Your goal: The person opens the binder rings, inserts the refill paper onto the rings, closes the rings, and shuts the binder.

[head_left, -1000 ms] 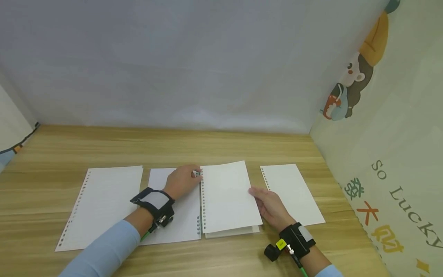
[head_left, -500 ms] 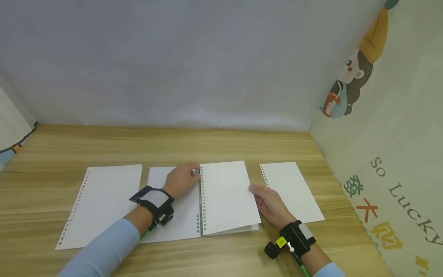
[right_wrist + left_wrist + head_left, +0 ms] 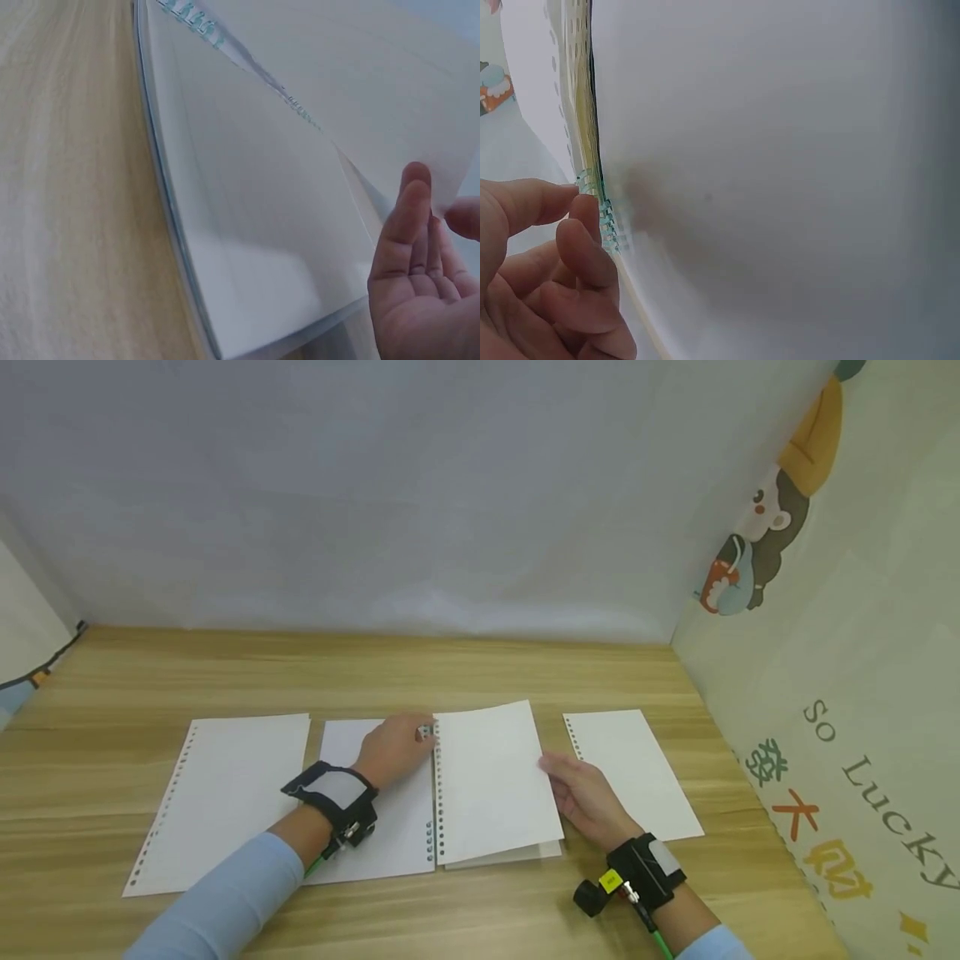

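Observation:
A ring-bound loose-leaf notebook (image 3: 405, 843) lies spread on the table, with teal rings (image 3: 609, 225) along its spine. Over its right half, a white punched loose-leaf sheet (image 3: 495, 785) is held up, its row of holes along the spine. My left hand (image 3: 393, 752) pinches near the top of that punched edge, thumb and forefinger right at the rings; the exact contact is partly hidden. At the sheet's right edge, my right hand (image 3: 588, 797) holds it between thumb and fingers. In the right wrist view, the notebook's pages (image 3: 247, 202) lie beneath the raised sheet.
One punched sheet (image 3: 232, 793) lies on the left of the wooden table (image 3: 360, 672), partly under the left forearm. Another punched sheet (image 3: 637, 777) lies to the right, behind the right hand. A grey backdrop (image 3: 375, 510) and a printed side curtain (image 3: 862, 652) enclose the table.
The held sheet's right side has risen slightly, and its lower edge shows more of the pages beneath. My right hand has moved up slightly with it; my left hand stays at the spine.

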Demonstrator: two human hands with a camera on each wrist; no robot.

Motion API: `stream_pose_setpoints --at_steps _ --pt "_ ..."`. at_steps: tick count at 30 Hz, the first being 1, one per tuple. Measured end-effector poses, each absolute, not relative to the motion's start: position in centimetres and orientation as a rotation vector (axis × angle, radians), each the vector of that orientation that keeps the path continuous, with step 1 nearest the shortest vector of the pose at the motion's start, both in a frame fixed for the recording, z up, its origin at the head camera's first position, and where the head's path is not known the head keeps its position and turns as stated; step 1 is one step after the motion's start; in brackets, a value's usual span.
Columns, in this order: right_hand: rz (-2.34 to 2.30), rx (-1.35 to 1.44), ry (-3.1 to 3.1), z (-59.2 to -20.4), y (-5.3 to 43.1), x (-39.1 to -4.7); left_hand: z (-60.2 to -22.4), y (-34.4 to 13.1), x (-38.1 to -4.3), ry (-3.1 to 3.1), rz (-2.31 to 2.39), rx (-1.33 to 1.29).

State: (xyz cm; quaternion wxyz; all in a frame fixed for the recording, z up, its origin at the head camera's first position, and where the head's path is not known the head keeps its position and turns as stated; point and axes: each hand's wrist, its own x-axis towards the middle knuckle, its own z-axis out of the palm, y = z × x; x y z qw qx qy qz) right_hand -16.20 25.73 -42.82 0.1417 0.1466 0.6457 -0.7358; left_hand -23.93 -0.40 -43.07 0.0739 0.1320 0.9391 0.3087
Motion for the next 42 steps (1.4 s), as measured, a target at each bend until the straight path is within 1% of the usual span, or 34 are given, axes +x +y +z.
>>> stream_pose_setpoints --at_steps 9,24,34,42 --pt "-2.130 0.386 1.889 -42.0 25.5 -16.6 -43.2 -0.4 -23.9 2.800 0.893 0.413" --pt "-2.115 0.406 1.876 -42.2 25.8 -16.3 -43.6 -0.4 -24.2 2.803 0.859 0.475" --pt "-2.053 0.447 1.940 -42.7 25.9 -16.1 -43.2 -0.6 -23.8 2.807 0.848 0.469" --pt "-2.029 0.490 1.950 -42.9 26.0 -16.4 -41.7 -1.0 -22.6 2.787 0.802 0.508"
